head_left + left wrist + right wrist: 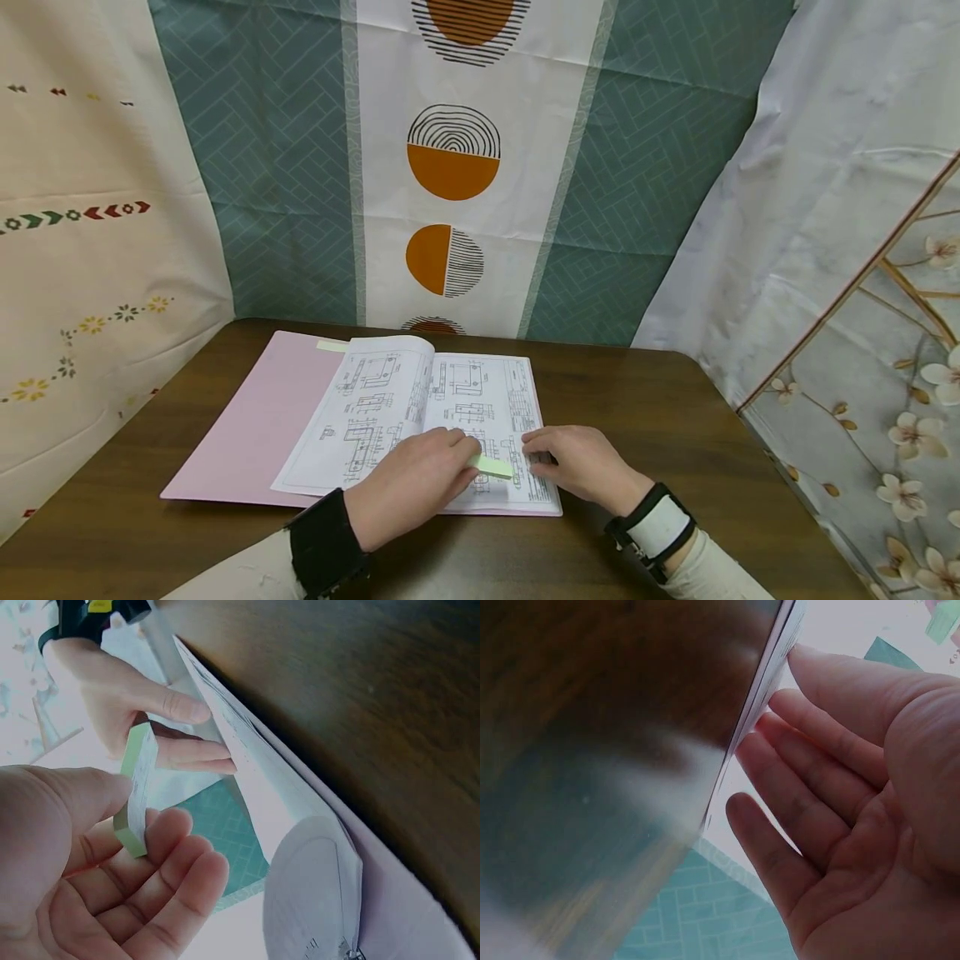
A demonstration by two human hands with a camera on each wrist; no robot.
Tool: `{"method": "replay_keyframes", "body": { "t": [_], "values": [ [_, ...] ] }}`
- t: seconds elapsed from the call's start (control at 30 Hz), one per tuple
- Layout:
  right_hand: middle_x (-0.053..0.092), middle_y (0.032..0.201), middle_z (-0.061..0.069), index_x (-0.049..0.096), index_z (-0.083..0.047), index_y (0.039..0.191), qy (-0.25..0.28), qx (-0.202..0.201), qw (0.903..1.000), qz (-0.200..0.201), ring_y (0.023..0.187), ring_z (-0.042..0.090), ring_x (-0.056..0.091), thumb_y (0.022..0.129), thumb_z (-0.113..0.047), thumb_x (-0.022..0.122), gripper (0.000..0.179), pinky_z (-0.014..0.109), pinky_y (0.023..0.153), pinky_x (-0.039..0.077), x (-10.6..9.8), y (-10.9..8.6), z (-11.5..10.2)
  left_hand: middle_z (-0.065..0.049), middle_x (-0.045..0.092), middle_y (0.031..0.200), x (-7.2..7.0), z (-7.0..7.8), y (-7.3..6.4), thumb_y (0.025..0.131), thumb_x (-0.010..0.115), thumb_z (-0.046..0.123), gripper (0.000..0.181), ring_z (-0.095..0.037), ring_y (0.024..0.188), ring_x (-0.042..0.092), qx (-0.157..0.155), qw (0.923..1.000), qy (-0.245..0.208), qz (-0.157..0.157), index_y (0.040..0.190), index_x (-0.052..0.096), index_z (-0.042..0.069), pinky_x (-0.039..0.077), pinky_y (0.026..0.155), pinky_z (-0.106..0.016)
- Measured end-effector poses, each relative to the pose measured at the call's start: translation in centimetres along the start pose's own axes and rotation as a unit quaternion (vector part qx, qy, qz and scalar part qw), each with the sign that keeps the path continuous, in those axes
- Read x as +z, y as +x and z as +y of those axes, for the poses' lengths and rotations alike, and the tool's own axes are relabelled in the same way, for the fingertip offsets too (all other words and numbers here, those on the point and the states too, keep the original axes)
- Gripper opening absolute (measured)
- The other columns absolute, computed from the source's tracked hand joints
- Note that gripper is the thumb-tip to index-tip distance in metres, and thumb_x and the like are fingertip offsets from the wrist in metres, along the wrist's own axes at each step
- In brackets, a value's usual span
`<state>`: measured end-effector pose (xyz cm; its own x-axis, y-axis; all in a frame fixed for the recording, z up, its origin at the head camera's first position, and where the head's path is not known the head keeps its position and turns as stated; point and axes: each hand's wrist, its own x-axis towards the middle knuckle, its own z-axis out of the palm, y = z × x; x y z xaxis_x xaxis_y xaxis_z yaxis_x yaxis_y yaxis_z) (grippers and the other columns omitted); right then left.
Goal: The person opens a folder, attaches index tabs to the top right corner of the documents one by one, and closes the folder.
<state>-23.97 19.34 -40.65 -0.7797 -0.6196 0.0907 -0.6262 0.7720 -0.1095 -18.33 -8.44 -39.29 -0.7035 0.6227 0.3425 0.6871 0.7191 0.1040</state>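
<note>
My left hand (420, 477) pinches a thin pad of pale green sticky notes (493, 467) between thumb and fingers, above the right-hand page. In the left wrist view the narrow pad (138, 787) stands between the thumb and curled fingertips. My right hand (581, 467) is at the right edge of a stack of technical drawings (491, 392), its fingertips touching the paper edge. From the right wrist, its fingers (802, 802) look loosely extended along that edge. The drawings lie open in a pink folder (247, 425), one sheet curling up at the fold.
A pale yellow-green strip (332, 346) sticks out at the top of the folder's left side. All of this lies on a dark brown wooden table (622, 392). Patterned cloth (292, 167) hangs behind it, with more fabric (847, 275) along the right and left.
</note>
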Motion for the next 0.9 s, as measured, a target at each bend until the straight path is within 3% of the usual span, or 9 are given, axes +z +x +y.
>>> {"method": "replay_keyframes", "body": {
  "t": [0.3, 0.5, 0.7, 0.9],
  "values": [
    [0.080, 0.114, -0.004, 0.085, -0.016, 0.117, 0.020, -0.004, 0.9996, 0.022, 0.101, 0.013, 0.072, 0.092, -0.022, 0.093, 0.027, 0.041, 0.090, 0.062, -0.5, 0.6, -0.5, 0.005, 0.069, 0.095, 0.1, -1.0, 0.0, 0.103, 0.082, 0.025, 0.016, -0.011, 0.080, 0.059, -0.041, 0.9986, 0.008, 0.031, 0.110, 0.072, 0.014, 0.056, 0.074, -0.030],
    [0.081, 0.118, -0.002, 0.083, -0.014, 0.123, 0.031, -0.033, 0.9967, 0.068, 0.110, 0.018, 0.075, 0.091, -0.023, 0.094, 0.035, 0.043, 0.093, 0.062, -2.0, 1.6, -1.8, 0.004, 0.072, 0.094, 0.1, -1.5, 0.4, 0.100, 0.085, 0.027, 0.021, -0.011, 0.077, 0.057, -0.067, 0.9970, 0.003, 0.037, 0.112, 0.074, 0.013, 0.055, 0.073, -0.029],
    [0.081, 0.121, -0.002, 0.082, -0.015, 0.126, 0.052, -0.062, 0.9925, 0.091, 0.114, 0.018, 0.075, 0.090, -0.023, 0.095, 0.039, 0.043, 0.095, 0.061, -2.8, 2.4, -3.2, 0.004, 0.072, 0.093, 0.3, -1.7, 0.5, 0.100, 0.085, 0.026, 0.020, -0.011, 0.075, 0.056, -0.070, 0.9965, 0.002, 0.045, 0.110, 0.074, 0.013, 0.053, 0.070, -0.028],
    [0.081, 0.112, -0.004, 0.084, -0.017, 0.119, 0.058, -0.085, 0.9893, 0.104, 0.102, 0.017, 0.076, 0.089, -0.024, 0.096, 0.034, 0.036, 0.085, 0.062, -2.8, 2.9, -4.0, 0.005, 0.069, 0.090, 0.3, -1.6, 0.4, 0.100, 0.085, 0.027, 0.020, -0.010, 0.075, 0.055, -0.065, 0.9967, 0.005, 0.049, 0.109, 0.074, 0.014, 0.052, 0.068, -0.028]
  ]
}}
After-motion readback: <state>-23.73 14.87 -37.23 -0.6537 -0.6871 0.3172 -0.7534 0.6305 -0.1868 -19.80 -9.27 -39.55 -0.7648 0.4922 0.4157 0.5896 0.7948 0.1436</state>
